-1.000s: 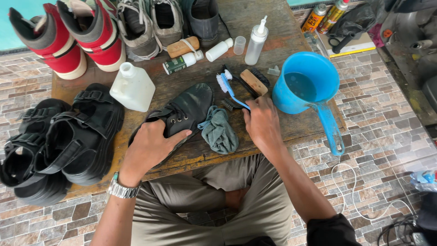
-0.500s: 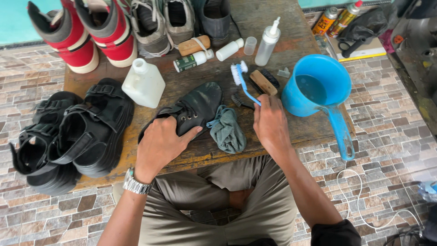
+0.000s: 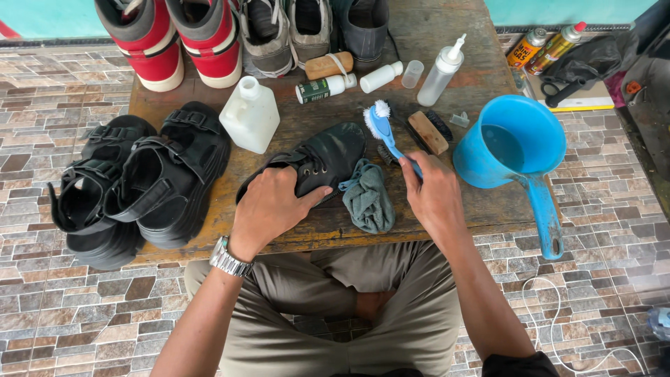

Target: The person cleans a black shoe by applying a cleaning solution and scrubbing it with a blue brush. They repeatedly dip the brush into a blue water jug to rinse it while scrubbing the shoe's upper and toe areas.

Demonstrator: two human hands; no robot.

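One black lace-up shoe (image 3: 322, 159) lies near the middle of the low wooden table (image 3: 447, 209), and I use it as the landmark. The left hand (image 3: 271, 207) lies over its heel part, fingers curled and pressing on it. Just right of the shoe, the right hand (image 3: 434, 195) is closed around the handle of one blue toothbrush (image 3: 386, 130), whose white bristles point up beside the toe of the shoe. Between the two hands, touching the shoe, lies one grey-green cloth (image 3: 368, 201).

Left of the shoe stand two black sandals (image 3: 132, 183), partly over the table edge. Behind the shoe stands one white plastic jug (image 3: 250, 114). Further behind it I count two red-and-white sneakers (image 3: 183, 36) and two grey sneakers (image 3: 285, 31). Right of the shoe lies one wooden brush (image 3: 427, 132), and beyond it one blue water scoop (image 3: 518, 150) with water inside. Far to the right and back stand two spray cans (image 3: 543, 47).
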